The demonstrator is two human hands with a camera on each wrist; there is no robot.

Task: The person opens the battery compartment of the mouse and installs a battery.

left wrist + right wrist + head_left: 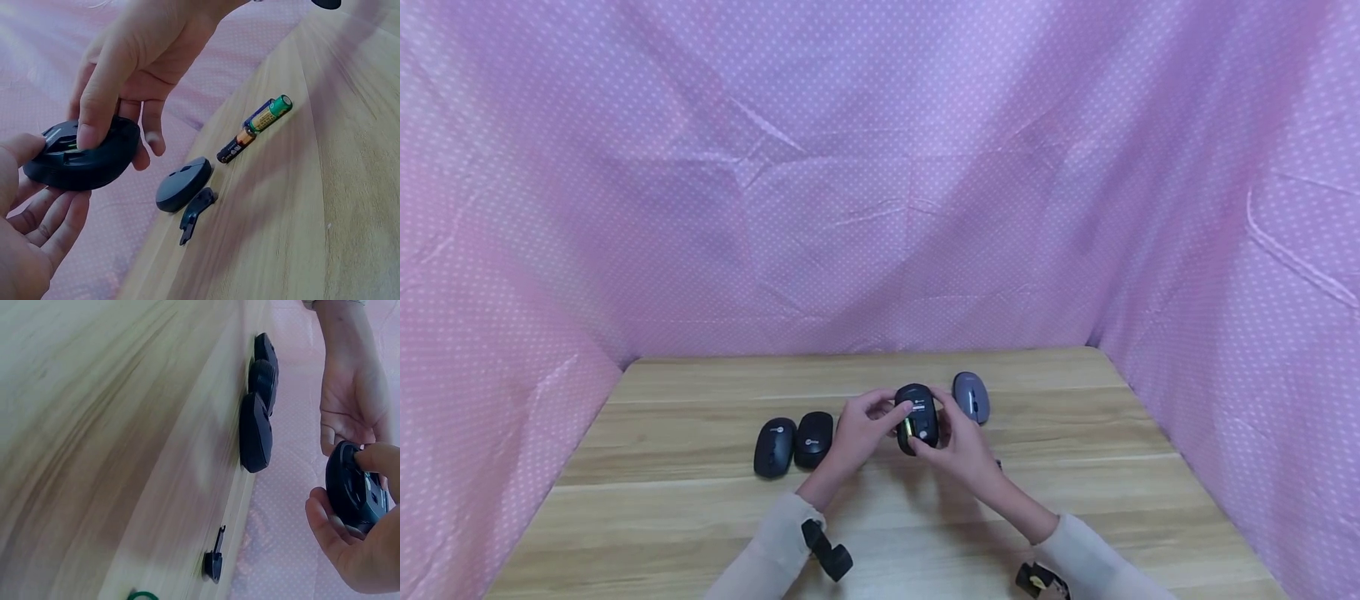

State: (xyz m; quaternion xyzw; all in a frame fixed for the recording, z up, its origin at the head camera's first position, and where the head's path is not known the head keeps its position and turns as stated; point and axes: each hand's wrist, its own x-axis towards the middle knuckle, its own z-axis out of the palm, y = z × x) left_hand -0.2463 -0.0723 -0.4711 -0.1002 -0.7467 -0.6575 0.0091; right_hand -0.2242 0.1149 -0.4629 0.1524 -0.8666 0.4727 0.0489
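Note:
Both hands hold a black computer mouse [922, 402] above the table, its underside facing up and its battery compartment uncovered. A yellow-green battery [909, 427] shows in the compartment. My left hand [859, 432] grips the mouse's left side, thumb on the underside. From the right, my right hand [961, 447] holds it with fingers round the far edge and its thumb at the battery's near end. In the left wrist view, a dark battery cover [197, 211] lies beside a grey mouse [184, 184]. Two loose batteries, one green [273, 112] and one black-and-copper [236, 145], lie near them.
Left of my hands, two black mice [774, 448] [814, 439] lie side by side on the wooden table [685, 517]. A third black mouse [256, 434] shows beside them in the right wrist view. Pink dotted cloth [865, 208] hangs behind and at both sides.

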